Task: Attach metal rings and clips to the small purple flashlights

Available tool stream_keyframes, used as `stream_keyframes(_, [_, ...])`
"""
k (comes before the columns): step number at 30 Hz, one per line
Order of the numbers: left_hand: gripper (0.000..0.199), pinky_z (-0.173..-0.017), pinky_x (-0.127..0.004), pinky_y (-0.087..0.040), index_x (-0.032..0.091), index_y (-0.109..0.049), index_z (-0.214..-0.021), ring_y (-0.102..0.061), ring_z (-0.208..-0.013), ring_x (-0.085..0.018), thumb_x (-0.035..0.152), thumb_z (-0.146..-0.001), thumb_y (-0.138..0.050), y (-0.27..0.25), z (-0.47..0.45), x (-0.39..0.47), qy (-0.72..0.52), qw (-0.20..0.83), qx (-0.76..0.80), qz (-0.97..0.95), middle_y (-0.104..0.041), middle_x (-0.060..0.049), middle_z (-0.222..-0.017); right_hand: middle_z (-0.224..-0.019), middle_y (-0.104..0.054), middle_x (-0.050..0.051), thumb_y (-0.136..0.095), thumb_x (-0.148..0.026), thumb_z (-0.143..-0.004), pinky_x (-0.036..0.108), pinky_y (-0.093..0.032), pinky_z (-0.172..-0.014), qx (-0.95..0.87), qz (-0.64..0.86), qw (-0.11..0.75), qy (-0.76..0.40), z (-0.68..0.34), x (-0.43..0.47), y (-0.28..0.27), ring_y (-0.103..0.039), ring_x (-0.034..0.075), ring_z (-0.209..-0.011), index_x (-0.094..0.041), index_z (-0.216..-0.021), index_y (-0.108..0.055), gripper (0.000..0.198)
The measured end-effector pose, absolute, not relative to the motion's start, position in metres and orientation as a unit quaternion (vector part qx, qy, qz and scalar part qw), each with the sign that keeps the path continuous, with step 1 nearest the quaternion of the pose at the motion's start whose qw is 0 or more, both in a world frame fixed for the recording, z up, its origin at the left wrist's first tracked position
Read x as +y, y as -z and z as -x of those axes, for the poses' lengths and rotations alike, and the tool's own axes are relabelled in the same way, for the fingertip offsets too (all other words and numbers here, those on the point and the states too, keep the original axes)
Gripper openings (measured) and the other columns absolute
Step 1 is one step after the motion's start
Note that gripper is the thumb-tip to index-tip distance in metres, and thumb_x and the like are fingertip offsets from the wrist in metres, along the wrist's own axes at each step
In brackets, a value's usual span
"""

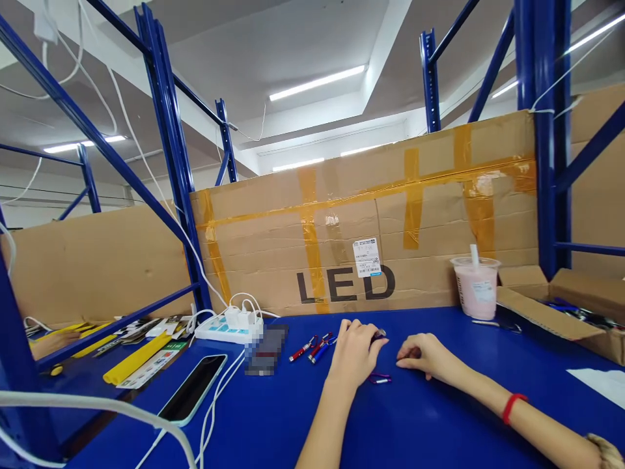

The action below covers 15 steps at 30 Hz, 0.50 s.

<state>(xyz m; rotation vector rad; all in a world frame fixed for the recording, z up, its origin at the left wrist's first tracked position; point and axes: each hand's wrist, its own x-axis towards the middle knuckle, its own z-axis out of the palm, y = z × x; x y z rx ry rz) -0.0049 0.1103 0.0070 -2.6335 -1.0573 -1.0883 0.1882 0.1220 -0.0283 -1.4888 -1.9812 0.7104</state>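
Observation:
My left hand (pixel 355 352) is closed above the blue table, palm down. A small dark, shiny piece (pixel 379 334) shows between its thumb and forefinger; the fingers cover the rest. To its right, my right hand (pixel 427 355) rests near the tabletop with its fingers curled together; what they hold, if anything, is hidden. Between and just below the hands lies a purple carabiner clip (pixel 380 378). Left of my left hand are several small pen-like metal tubes with clips, among them a red tube (pixel 303 350) and a blue tube (pixel 322 350).
A phone (pixel 194 389), a white power strip (pixel 227 329) with cables, and a blurred dark flat object (pixel 265 350) occupy the left. At right stand a pink drink cup (pixel 476 290) and an open cardboard box (pixel 581 306). A cardboard wall (pixel 273 260) closes the back.

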Motion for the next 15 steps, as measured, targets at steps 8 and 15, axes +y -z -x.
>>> stream_keyframes(8, [0.013,-0.081,-0.033,-0.025,0.016,-0.053,-0.084,-0.044,-0.081,-0.013,0.025,-0.088,-0.044,-0.004,0.003,0.111,0.376,0.06,-0.351,0.856,-0.058,0.003,-0.087,-0.076,-0.055,0.005,-0.06,-0.03,-0.072,0.011,-0.036,-0.039,-0.75,0.545,0.295,-0.234,-0.18,0.125,0.034,-0.05,0.008,-0.057,-0.008,-0.084,-0.066,0.026])
stream_keyframes(15, [0.013,-0.08,-0.032,-0.025,0.016,-0.054,-0.086,-0.044,-0.083,-0.014,0.026,-0.088,-0.045,0.003,-0.004,0.111,0.332,0.065,-0.344,0.876,-0.058,0.003,-0.088,-0.079,-0.057,-0.004,-0.065,-0.031,-0.073,0.013,-0.032,-0.056,-0.739,0.615,0.245,-0.123,-0.191,0.117,0.02,-0.053,0.004,-0.067,-0.023,-0.08,-0.067,0.011])
